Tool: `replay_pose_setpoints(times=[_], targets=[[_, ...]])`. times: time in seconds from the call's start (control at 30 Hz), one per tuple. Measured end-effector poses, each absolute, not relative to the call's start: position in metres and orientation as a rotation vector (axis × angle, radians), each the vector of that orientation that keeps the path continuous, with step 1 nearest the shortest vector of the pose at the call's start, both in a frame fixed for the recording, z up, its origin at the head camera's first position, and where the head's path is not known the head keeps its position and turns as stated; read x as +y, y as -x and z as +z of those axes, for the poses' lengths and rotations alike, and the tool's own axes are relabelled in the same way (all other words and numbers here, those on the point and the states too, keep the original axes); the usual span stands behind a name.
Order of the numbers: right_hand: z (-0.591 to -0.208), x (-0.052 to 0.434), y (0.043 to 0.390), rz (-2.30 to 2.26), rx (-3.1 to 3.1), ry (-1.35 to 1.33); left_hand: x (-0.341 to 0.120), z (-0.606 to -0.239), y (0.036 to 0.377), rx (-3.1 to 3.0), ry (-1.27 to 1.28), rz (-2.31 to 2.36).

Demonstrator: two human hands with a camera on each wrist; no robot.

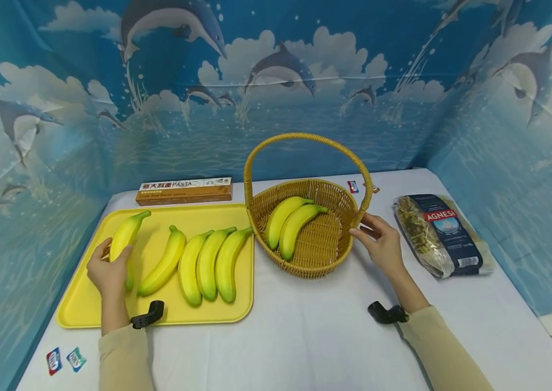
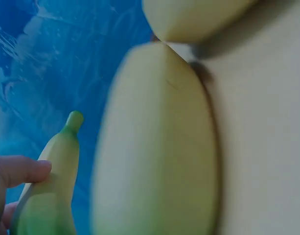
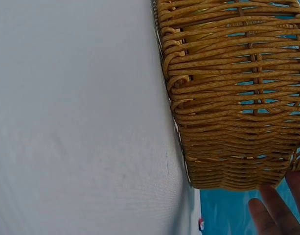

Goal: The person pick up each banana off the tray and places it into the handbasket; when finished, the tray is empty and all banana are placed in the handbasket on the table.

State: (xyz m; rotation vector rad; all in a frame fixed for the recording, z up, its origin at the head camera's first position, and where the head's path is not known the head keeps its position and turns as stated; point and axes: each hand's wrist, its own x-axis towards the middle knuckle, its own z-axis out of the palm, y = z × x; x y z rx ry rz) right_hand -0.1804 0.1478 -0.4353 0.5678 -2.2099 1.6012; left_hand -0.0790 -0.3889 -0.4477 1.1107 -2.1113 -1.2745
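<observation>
Yellow plastic is what the tray (image 1: 85,304) at the lower left of the head view is made of, and five bananas are laid on it. The leftmost banana (image 1: 124,239) is grasped by the left hand (image 1: 108,274), whose fingers are curled round its lower half, while four other bananas (image 1: 198,263) are lined up beside it to the right. At the centre of the frame a wicker basket (image 1: 305,269) with a tall hoop handle is seen, two bananas (image 1: 288,222) lying inside it. Its right rim is touched by the right hand (image 1: 382,244), the fingers relaxed and nothing gripped. A pasta box (image 1: 185,191) is set behind the tray, and a pasta bag (image 1: 439,233) lies at the right, all on a white tablecloth (image 1: 295,336).

In the left wrist view, the grasped banana (image 2: 52,186) is shown at the lower left with its green tip upward and a thumb pressed on it; blurred bananas fill the middle.

In the right wrist view, the basket's woven wall (image 3: 233,98) is shown at the upper right, with fingertips (image 3: 267,215) loosely extended just beside it at the lower right.
</observation>
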Motion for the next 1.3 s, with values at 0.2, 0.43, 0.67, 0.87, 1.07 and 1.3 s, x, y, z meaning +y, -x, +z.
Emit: replay_pose_setpoints(times=[0.2, 0.43, 0.67, 0.87, 1.07, 1.3], targets=[[-0.435, 0.147, 0.181, 1.627, -2.201, -0.551, -0.37, -0.415, 0.08, -2.095, -1.004, -1.307], [-0.434, 0.147, 0.181, 1.619, -2.216, -0.532, -0.318, -0.378, 0.076, -2.104, -0.665, -1.269], [-0.435, 0.148, 0.181, 1.598, -2.229, -0.528, -0.255, -0.365, 0.084, -2.188, -0.322, -1.297], [-0.434, 0.148, 0.181, 1.594, -2.239, -0.525, -0.203, -0.37, 0.105, -2.295, -0.125, -1.337], [-0.434, 0.148, 0.18, 1.604, -2.233, -0.528, -0.153, -0.376, 0.132, -2.401, 0.003, -1.301], [-0.433, 0.148, 0.18, 1.617, -2.225, -0.524, -0.108, -0.393, 0.167, -2.488, 0.048, -1.277]])
